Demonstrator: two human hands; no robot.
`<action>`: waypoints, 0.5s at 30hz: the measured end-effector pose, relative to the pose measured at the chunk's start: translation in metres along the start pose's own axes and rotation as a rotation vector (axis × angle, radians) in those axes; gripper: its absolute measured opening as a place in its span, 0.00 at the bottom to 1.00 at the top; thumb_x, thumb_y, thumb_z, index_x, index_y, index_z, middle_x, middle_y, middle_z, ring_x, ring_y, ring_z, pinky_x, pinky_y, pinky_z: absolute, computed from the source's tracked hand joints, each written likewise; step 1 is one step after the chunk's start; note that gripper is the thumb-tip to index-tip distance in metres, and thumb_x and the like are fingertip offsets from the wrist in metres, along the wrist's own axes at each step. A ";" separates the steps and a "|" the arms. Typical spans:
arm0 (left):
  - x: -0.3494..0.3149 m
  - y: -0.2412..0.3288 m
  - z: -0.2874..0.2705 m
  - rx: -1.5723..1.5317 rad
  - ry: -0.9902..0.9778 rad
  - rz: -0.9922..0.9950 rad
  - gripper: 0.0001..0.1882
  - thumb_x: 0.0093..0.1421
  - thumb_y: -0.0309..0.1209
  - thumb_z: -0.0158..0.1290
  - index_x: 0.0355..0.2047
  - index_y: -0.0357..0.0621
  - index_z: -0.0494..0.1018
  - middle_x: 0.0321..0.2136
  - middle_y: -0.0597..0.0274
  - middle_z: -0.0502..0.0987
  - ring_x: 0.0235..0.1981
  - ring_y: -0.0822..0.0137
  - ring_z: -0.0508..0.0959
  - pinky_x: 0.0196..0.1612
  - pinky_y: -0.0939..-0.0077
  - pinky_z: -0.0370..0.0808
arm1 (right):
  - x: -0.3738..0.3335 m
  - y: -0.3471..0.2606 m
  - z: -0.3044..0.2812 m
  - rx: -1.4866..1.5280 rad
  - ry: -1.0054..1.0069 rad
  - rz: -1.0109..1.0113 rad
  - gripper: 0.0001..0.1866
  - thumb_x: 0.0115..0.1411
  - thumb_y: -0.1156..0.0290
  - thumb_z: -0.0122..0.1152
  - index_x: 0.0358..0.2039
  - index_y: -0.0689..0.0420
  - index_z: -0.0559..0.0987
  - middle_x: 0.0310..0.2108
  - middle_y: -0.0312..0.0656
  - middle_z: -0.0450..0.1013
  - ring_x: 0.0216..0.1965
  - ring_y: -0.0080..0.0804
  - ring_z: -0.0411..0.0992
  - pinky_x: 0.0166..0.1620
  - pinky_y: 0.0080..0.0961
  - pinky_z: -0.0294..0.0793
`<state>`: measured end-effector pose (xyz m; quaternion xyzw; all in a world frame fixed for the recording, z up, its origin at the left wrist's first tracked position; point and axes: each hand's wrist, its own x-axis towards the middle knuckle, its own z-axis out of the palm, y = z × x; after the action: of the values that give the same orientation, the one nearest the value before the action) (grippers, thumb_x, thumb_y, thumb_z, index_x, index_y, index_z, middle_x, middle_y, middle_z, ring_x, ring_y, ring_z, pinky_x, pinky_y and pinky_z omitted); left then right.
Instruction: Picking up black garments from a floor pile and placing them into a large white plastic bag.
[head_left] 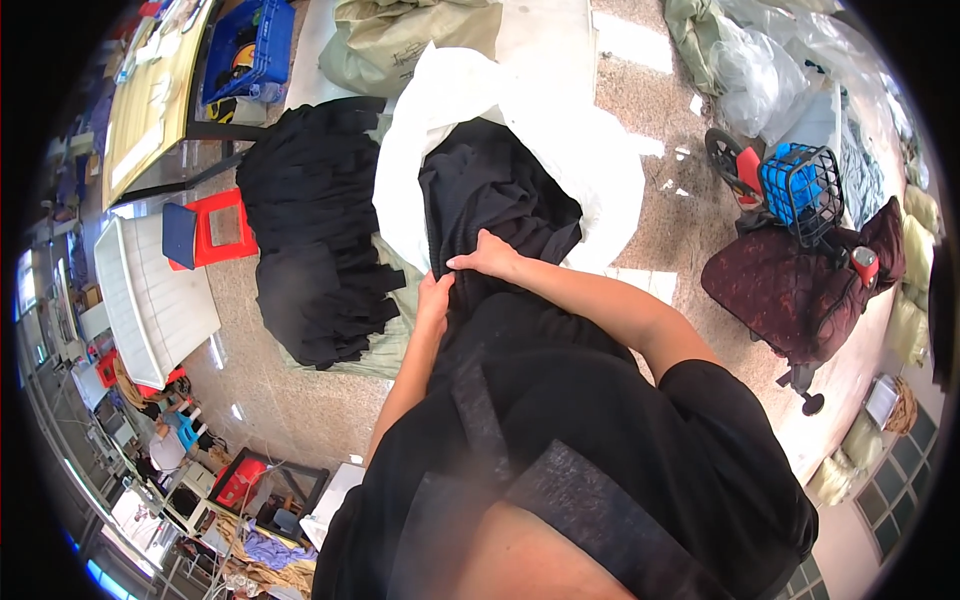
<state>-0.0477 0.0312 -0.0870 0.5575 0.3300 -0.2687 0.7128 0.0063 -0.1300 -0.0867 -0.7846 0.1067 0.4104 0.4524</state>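
Note:
Right in front of me a large white sack (610, 190) gapes wide, its rim folded outward. Dark, crumpled black fabric (500, 175) fills its mouth. At the sack's near left edge my left hand (434, 298) pinches a black fabric edge. Close beside it my right hand (487, 256) grips the same fabric, thumb pointing left. The two hands almost touch. To the left, a broad pile of black cloth pieces (320, 240) lies on a pale green sheet (372, 345) on the floor.
Left of the pile are a red stool (232, 255), a white bin (155, 295) and a table (155, 85) beside a blue crate (275, 45). A scooter with a basket (822, 195) and maroon cover (790, 285) stands right. Behind the sack lies a beige bag (415, 45).

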 end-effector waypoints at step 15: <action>-0.036 0.012 0.030 0.377 -0.386 -0.018 0.39 0.52 0.24 0.56 0.63 0.37 0.50 0.60 0.47 0.58 0.60 0.59 0.61 0.56 0.70 0.64 | 0.018 -0.010 -0.006 0.026 -0.145 0.110 0.46 0.34 0.63 0.73 0.50 0.78 0.64 0.51 0.62 0.66 0.54 0.47 0.66 0.54 0.30 0.65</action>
<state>-0.0564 0.0051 -0.0468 0.6160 0.1372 -0.4329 0.6436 0.0267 -0.1252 -0.0927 -0.7398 0.1218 0.4892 0.4457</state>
